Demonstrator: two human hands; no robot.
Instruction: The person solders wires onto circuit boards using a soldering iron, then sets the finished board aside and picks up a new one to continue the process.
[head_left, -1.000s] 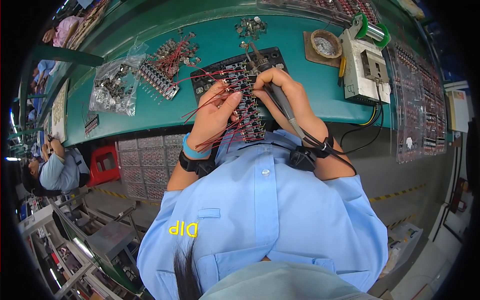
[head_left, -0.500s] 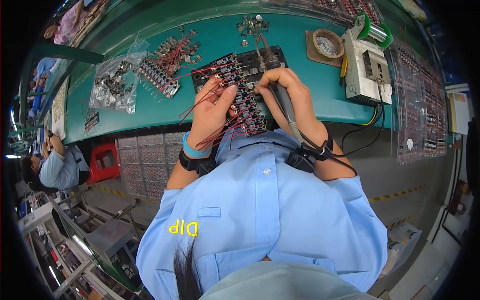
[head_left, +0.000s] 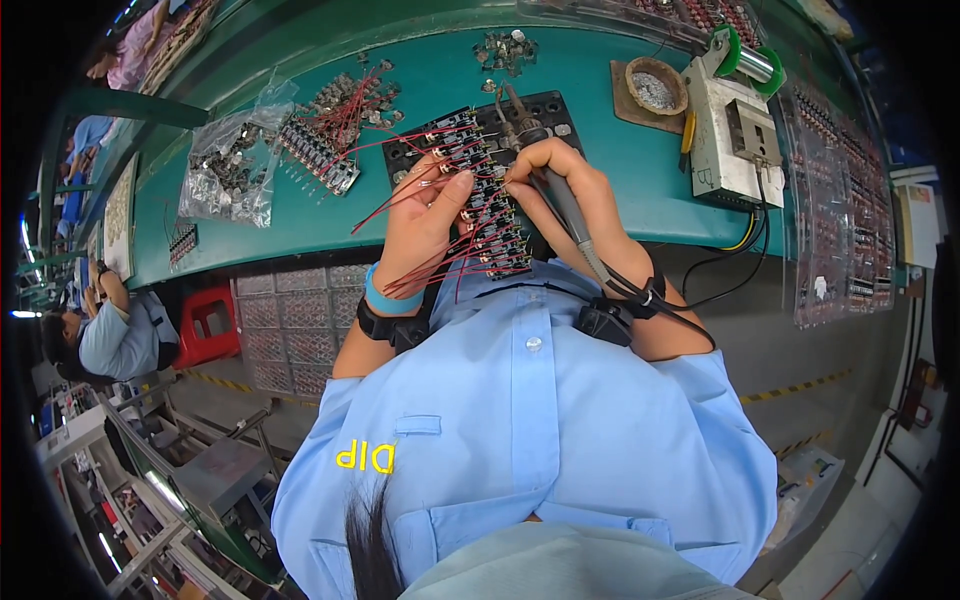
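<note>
A strip of small black circuit boards (head_left: 490,215) with many thin red wires slants across the bench edge in front of me. My left hand (head_left: 420,215) is closed on its left side, thumb and fingers pinching the strip and some wires. My right hand (head_left: 580,190) is closed around a grey-handled soldering iron (head_left: 568,207), whose two thin metal ends point up and away, beyond the strip. The right thumb and fingertips are pressed together at the strip's right edge; whether they pinch something small there is hidden. Under the strip's far part lies a black slotted block (head_left: 550,108).
To the left lie a clear bag of metal parts (head_left: 235,165), another board strip (head_left: 318,155) and a pile of red-wired parts (head_left: 345,105). On the right stand a round bowl (head_left: 655,88) and a white soldering station (head_left: 735,130) under a solder spool (head_left: 755,65). A co-worker (head_left: 120,330) sits far left.
My right hand and the soldering iron have shifted slightly left, bringing the fingertips to the strip's edge. The strip has tilted a little, and the red wires hang differently.
</note>
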